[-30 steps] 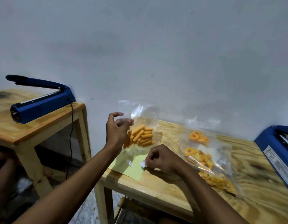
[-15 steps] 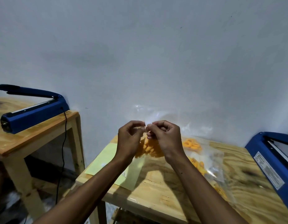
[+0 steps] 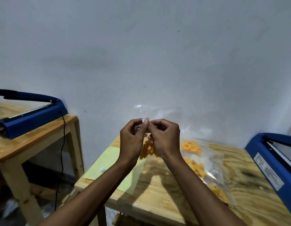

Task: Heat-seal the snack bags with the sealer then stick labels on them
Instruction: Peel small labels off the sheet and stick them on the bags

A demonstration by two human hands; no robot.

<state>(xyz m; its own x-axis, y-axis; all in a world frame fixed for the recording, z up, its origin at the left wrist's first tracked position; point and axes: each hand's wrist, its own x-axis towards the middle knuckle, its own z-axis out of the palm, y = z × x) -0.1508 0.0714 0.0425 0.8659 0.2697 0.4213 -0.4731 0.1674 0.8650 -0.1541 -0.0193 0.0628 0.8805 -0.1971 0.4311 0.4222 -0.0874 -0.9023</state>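
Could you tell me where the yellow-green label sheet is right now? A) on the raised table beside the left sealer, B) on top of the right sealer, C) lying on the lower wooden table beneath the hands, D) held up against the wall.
C: the label sheet lies flat on the lower table, partly hidden under the left hand and forearm.

Your left hand [image 3: 132,141] and right hand [image 3: 165,139] are raised together above the wooden table [image 3: 157,198], fingertips meeting on a small white label [image 3: 143,120]. You hold a clear snack bag [image 3: 151,115] of orange sticks up between them. A yellow-green label sheet [image 3: 107,162] lies flat on the table near its left edge. Further snack bags [image 3: 202,163] lie to the right. One blue sealer [image 3: 29,115] rests on the left side table [image 3: 16,149], lever raised; another sealer [image 3: 273,167] sits at the right edge.
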